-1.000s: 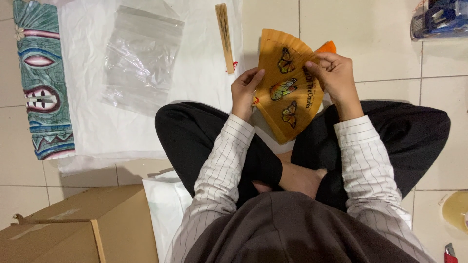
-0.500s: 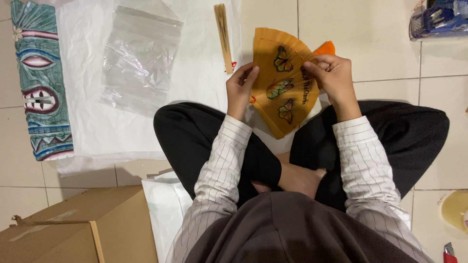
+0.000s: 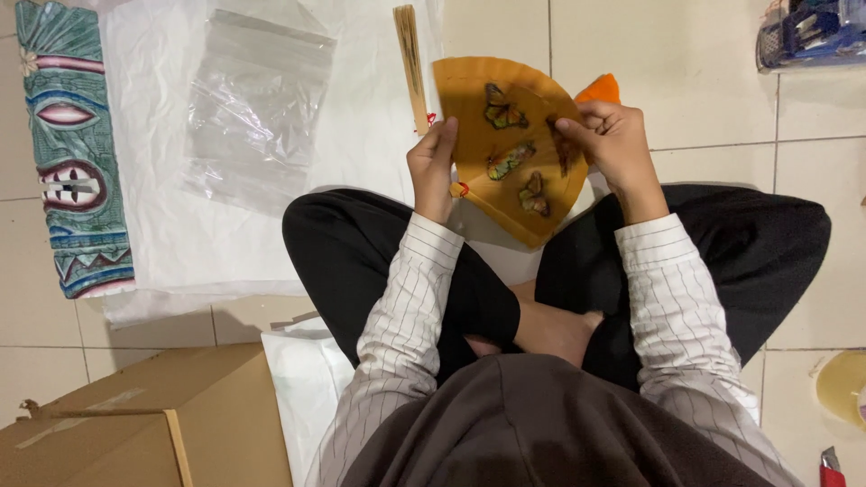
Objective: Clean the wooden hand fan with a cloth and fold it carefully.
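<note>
An orange folding fan [image 3: 510, 144] painted with butterflies is spread open above my crossed legs. My left hand [image 3: 433, 167] grips its left edge near a small red tassel. My right hand [image 3: 609, 135] pinches its right edge, fingers folded over the paper. A second fan [image 3: 411, 63], closed and tan, lies on the floor just beyond my left hand. An orange scrap [image 3: 600, 88] shows behind my right hand.
A white sheet [image 3: 162, 225] covers the floor at the left, with a clear zip bag [image 3: 257, 104] on it. A carved green mask [image 3: 72, 153] lies at far left. A cardboard box [image 3: 135, 424] sits near left. A blue object [image 3: 812, 32] is at top right.
The fan has turned and spread a little wider between my hands, its top edge swinging left. Both hands keep their grip.
</note>
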